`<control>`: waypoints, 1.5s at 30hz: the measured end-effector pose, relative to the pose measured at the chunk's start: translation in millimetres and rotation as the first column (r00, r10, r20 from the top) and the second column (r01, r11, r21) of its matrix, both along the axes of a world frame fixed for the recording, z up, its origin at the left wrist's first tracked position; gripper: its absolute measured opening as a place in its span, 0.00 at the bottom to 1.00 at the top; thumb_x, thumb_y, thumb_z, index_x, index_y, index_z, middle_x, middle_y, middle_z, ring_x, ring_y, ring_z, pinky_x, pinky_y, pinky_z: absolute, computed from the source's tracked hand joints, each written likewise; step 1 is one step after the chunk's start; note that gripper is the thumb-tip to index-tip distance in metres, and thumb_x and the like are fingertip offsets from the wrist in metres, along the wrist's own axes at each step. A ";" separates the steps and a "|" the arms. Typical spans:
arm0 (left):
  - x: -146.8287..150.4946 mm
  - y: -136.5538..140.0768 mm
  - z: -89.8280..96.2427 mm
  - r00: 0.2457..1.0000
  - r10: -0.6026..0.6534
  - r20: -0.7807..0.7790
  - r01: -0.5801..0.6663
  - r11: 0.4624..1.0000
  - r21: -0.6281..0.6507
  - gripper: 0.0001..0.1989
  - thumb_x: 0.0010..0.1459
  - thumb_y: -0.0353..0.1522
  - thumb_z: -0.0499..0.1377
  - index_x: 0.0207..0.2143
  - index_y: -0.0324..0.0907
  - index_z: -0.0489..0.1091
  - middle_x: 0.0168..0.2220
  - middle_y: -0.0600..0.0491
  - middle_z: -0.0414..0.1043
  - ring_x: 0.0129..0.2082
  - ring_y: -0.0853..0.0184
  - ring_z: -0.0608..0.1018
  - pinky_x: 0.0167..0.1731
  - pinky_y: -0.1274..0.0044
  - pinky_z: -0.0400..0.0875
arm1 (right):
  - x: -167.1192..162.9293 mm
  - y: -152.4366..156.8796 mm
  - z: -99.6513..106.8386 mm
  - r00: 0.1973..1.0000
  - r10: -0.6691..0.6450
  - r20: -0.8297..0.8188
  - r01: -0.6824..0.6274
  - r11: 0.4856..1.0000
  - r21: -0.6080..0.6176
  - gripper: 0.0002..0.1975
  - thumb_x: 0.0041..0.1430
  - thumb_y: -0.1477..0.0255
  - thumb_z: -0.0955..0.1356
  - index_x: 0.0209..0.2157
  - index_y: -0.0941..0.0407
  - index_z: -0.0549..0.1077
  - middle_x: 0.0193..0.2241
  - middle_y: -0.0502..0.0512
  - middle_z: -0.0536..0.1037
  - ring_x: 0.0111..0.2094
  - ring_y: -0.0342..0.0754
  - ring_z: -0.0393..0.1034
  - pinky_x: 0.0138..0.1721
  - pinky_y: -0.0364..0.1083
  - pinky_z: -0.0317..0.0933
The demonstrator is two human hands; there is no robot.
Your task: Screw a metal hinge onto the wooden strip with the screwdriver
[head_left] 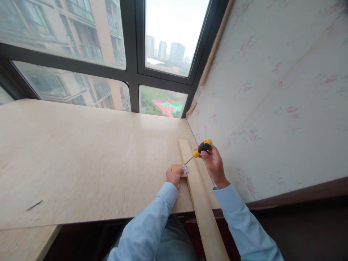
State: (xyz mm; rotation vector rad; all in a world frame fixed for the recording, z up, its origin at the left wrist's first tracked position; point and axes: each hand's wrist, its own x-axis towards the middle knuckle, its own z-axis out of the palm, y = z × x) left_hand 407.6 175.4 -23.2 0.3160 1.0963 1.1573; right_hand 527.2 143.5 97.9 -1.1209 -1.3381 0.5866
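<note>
My right hand [213, 165] is closed round the yellow and black handle of a screwdriver [203, 148]. Its thin shaft slants down to the left, and the tip meets a small metal hinge [186, 169]. That hinge bridges a small wooden block [176, 167] and a long wooden board [194, 181]. With my left hand [174, 177] I grip the block beside the hinge, fingers pressed at its edge. Whether a screw sits under the tip is too small to tell.
Beneath the work lies a beige stone sill [95, 156], and the board juts past its front edge. A thin metal rod [34, 205] rests at the far left. Floral wallpaper [272, 108] rises close on the right; a dark window frame [133, 78] stands behind.
</note>
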 end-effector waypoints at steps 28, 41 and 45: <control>0.2 -1.2 0.7 1.000 0.003 0.025 -0.003 1.000 0.008 0.18 0.33 0.21 0.66 0.31 0.36 0.70 0.29 0.49 0.76 0.27 0.62 0.79 0.28 0.72 0.75 | 1.1 8.2 -9.2 1.000 -0.009 0.014 0.010 1.000 -0.029 0.21 0.62 0.58 0.68 0.53 0.53 0.66 0.48 0.60 0.77 0.46 0.53 0.76 0.49 0.57 0.72; 1.1 -1.9 2.0 0.999 0.024 0.034 -0.024 1.000 0.012 0.18 0.31 0.21 0.65 0.30 0.35 0.69 0.27 0.50 0.76 0.26 0.64 0.78 0.27 0.73 0.74 | 6.7 18.9 -13.2 0.997 -0.069 -0.018 0.068 0.996 -0.058 0.23 0.61 0.56 0.67 0.51 0.55 0.66 0.45 0.59 0.75 0.43 0.52 0.77 0.43 0.54 0.74; 1.9 -1.4 -0.1 1.000 0.019 0.021 -0.019 1.000 0.010 0.19 0.31 0.22 0.65 0.31 0.36 0.69 0.27 0.50 0.76 0.26 0.64 0.78 0.26 0.73 0.73 | 7.4 20.8 -14.3 0.996 -0.087 -0.017 0.086 0.995 -0.042 0.24 0.58 0.58 0.70 0.51 0.54 0.64 0.44 0.58 0.75 0.43 0.52 0.76 0.42 0.53 0.74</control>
